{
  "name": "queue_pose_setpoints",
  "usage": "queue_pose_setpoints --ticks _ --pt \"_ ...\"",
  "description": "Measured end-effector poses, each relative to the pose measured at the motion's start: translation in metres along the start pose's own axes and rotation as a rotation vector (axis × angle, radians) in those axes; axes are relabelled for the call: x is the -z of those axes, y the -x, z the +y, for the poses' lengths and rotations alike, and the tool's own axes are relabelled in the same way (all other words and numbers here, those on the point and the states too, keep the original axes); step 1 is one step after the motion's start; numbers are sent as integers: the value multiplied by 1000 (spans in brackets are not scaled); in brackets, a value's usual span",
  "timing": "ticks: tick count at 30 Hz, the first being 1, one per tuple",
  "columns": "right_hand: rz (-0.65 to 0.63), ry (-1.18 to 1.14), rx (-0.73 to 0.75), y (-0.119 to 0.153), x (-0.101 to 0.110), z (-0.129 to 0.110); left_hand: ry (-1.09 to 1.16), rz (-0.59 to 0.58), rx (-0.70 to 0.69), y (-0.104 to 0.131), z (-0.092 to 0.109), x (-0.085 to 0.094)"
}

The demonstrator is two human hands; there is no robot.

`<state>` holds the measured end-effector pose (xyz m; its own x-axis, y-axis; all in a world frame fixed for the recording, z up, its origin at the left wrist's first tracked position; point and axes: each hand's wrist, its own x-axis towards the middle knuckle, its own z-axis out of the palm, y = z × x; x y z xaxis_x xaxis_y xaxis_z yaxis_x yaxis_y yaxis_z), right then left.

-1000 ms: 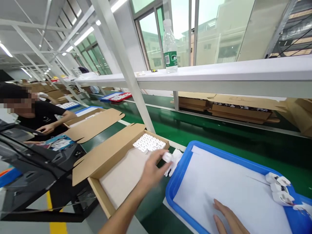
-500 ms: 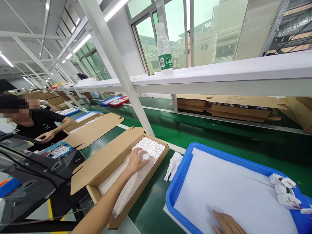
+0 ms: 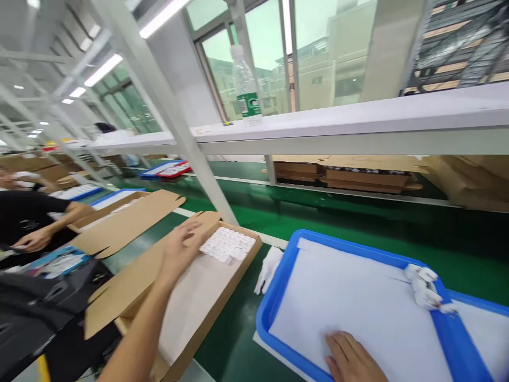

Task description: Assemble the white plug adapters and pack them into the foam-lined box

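Observation:
My left hand (image 3: 181, 252) is over the left edge of an open cardboard box (image 3: 217, 323), with its fingers loosely bent and apart and nothing visible in them. White parts (image 3: 226, 244) fill the far end of this box in tight rows, just right of the fingertips. Pale lining paper (image 3: 191, 302) covers the rest of the box floor. Resting on the white sheet (image 3: 345, 286) of a blue tray (image 3: 264, 313) is my right hand (image 3: 352, 358), fingers stretched out and holding nothing. Several white parts with thin wires (image 3: 425, 289) lie at the tray's right side.
A white glove (image 3: 268, 269) lies between box and tray. Behind them runs a green conveyor belt (image 3: 262, 209), with a slanted metal post (image 3: 194, 159) by the box. A water bottle (image 3: 246, 90) stands on the shelf above. A co-worker (image 3: 35, 217) sits at the left.
My left hand has moved from the white parts to the box's left edge, letting go of a white part there. My right hand rests on the sheet. The view has shifted right.

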<state>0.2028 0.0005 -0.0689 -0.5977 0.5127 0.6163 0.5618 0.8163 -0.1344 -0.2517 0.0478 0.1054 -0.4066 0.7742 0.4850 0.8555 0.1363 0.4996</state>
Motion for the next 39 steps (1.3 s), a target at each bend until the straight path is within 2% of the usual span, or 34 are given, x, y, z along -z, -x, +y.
queue_pose_setpoints --ticks 2,3,5,7,9,11,12,15,17,19,22,25,30,35,39 --pt "-72 63 -40 -7 11 -13 88 19 -11 -8 36 3" --pt "-121 93 -69 -11 16 -20 131 -12 -39 -11 53 -4" --pt "-252 114 -172 -18 24 -30 216 -158 -146 -14 88 -32" --pt "-353 101 -251 -24 29 -35 320 -375 -312 -5 125 -77" --pt "-393 78 -279 -27 31 -37 429 -620 -474 20 167 -127" --pt "-388 74 -279 -28 30 -37 462 -890 -563 56 213 -175" --pt "-378 78 -278 -27 28 -36 467 -952 -591 76 235 -195" --pt "-358 87 -273 -25 21 -33 472 -1024 -661 129 296 -242" --pt "-341 65 -262 -24 15 -29 447 -1020 -655 154 327 -262" --pt "-299 33 -263 -21 8 -24 414 -993 -615 171 348 -277" --pt "-235 12 -280 -15 -4 -18 394 -954 -555 182 359 -290" --pt "-235 26 -266 -13 -15 -15 427 -947 -539 181 355 -296" --pt "-299 79 -269 -17 -25 -14 575 -1024 -598 179 338 -288" --pt "-319 123 -227 -20 -17 -15 757 -1123 -567 166 316 -257" --pt "-285 9 -323 -22 10 -23 889 -1052 -463 138 285 -209"
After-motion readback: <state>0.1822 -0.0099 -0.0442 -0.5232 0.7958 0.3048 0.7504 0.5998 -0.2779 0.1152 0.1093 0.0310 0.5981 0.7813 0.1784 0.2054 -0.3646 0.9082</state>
